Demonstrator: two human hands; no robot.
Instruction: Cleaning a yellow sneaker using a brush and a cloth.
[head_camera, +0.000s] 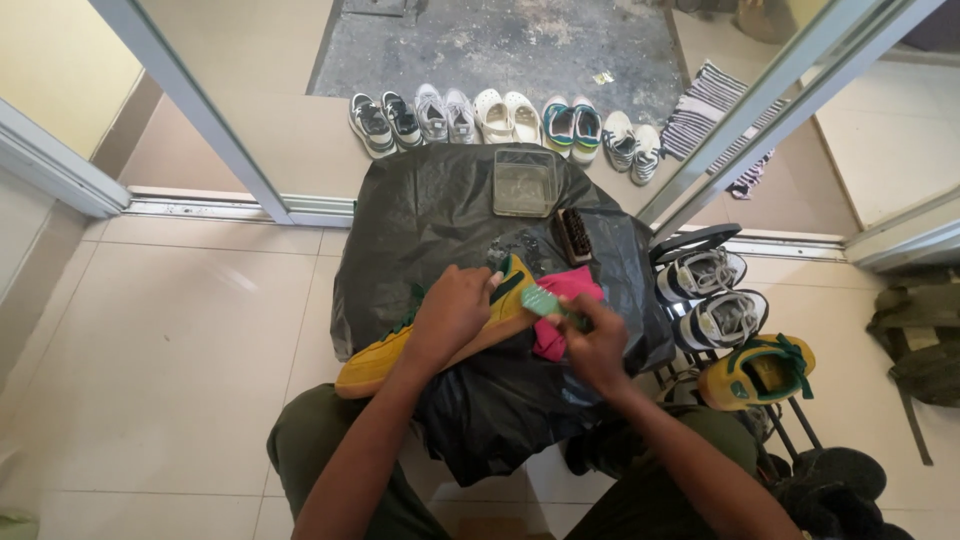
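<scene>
**Inspector:** Start with the grip. What does each hand have?

**Onlooker:** The left hand (452, 312) is clamped over the upper of a mustard-yellow sneaker (400, 355), fingers curled down across it, pinning it on its side. The right hand (597, 345) pinches a small green piece (543, 300), perhaps a sponge or a tongue tab; I cannot tell which. It meets the shoe at its green-trimmed opening.

**Inspector:** And where does the shoe lie?

**Onlooker:** On the worktop (420, 220), which is wrapped in black plastic sheeting, toe pointing to the person's left and hanging past the edge. A pink cloth (560, 320) lies bunched just under the right hand, touching the shoe.

**Inspector:** Further out?

**Onlooker:** A dark bristle brush (573, 236) sits near the far side, and beyond it a clear square tub (524, 183). To the right a rack (700, 245) carries two white trainers and, lower down, the matching yellow shoe (757, 372). A row of shoes (500, 120) lines the doorway floor.

**Inspector:** Your judgement on doing it well?

**Onlooker:** The holding hand should bear down firmly so the shoe cannot roll, as the overhanging toe gives little support. I would judge short, light strokes best, with the cloth kept close to catch any wet.
</scene>
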